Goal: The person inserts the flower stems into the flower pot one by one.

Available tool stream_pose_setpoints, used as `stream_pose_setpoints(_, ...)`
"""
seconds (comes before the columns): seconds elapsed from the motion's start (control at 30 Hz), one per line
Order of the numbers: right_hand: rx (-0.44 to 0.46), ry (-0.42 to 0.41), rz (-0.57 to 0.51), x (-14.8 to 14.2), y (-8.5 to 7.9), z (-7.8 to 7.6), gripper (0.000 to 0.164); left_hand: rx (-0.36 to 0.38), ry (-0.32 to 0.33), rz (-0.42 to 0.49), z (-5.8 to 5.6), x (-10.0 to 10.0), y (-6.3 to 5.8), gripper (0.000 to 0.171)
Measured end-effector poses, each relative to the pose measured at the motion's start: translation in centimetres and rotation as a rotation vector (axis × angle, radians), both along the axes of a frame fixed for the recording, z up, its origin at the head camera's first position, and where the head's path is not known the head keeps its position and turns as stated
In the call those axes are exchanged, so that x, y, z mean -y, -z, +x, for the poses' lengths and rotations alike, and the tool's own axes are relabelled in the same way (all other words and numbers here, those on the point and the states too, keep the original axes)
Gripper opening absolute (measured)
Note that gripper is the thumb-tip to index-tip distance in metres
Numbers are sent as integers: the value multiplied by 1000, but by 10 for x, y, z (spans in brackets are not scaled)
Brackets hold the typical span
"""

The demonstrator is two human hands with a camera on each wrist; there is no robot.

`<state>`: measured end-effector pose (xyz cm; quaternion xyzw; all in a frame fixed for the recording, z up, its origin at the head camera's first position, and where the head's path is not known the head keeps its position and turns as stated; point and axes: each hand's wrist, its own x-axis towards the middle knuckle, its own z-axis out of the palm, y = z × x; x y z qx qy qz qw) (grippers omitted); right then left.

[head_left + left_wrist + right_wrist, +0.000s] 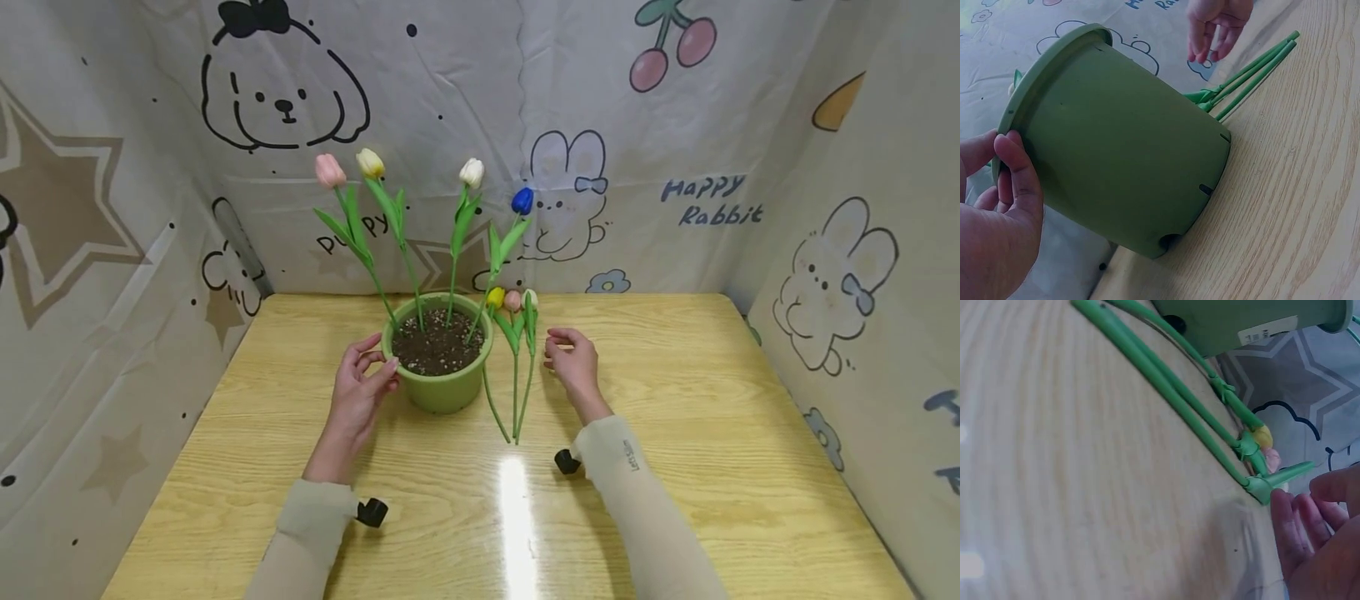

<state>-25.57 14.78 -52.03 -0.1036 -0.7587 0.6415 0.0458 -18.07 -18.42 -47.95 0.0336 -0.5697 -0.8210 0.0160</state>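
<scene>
A green flower pot (444, 392) filled with dark speckled soil stands on the table. Upright in it are a pink tulip (330, 171), a yellow tulip (371, 164), a white tulip (472, 173) and a blue tulip (522, 201). My left hand (357, 390) pinches the pot's rim (1007, 119) at its left side, thumb and fingers on the edge. Right of the pot, three tulips (515, 358) with yellow, pink and white heads lie side by side. My right hand (574, 367) hovers just right of them, fingers loosely bent and holding nothing.
The wooden table (675, 400) is enclosed at the back and sides by a printed fabric curtain (450, 92). The flower heads in the pot stand close before the back curtain. A black wrist camera (372, 512) sticks out from the left sleeve, and another camera (567, 461) from the right.
</scene>
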Motion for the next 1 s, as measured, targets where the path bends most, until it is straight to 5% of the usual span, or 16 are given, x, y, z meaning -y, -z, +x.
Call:
stream_pose_setpoints(0.4,90,-80,53,5,5,10,35,-12,7,-4,-1,1,-2,59)
stream_pose_setpoints(1.0,90,-95,77,19,14,19,46,1,5,-1,2,1,1,58)
